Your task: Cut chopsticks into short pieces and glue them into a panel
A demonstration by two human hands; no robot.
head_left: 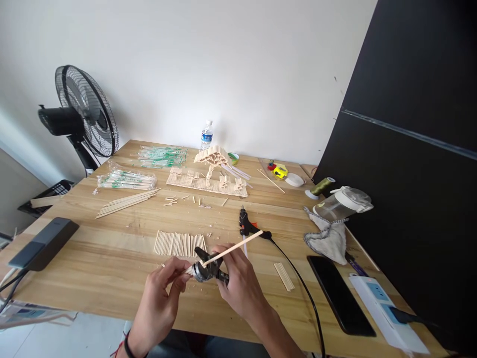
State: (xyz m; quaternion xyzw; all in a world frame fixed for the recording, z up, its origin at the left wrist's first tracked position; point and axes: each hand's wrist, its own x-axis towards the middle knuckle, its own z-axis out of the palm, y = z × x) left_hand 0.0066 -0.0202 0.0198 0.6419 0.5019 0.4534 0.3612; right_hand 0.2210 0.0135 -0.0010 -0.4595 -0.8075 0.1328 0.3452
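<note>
My right hand (238,281) is closed round a pair of black cutters (206,268) near the table's front edge. A long wooden stick (238,247) lies between the cutter's jaws and slants up to the right. My left hand (164,288) pinches the stick's near end beside the cutter head. Just beyond the hands lies a row of short cut sticks (179,243). A black glue gun (248,226) rests on the table behind the stick, its cable running to the front edge.
A stick-built model (210,171) stands mid-table, with a water bottle (206,134) behind it. Bagged chopsticks (124,179) and loose long sticks (126,201) lie to the left. On the right are a phone (339,298), a cloth (330,238), a jar (343,204) and a power strip (383,308). A fan (84,114) stands at the left.
</note>
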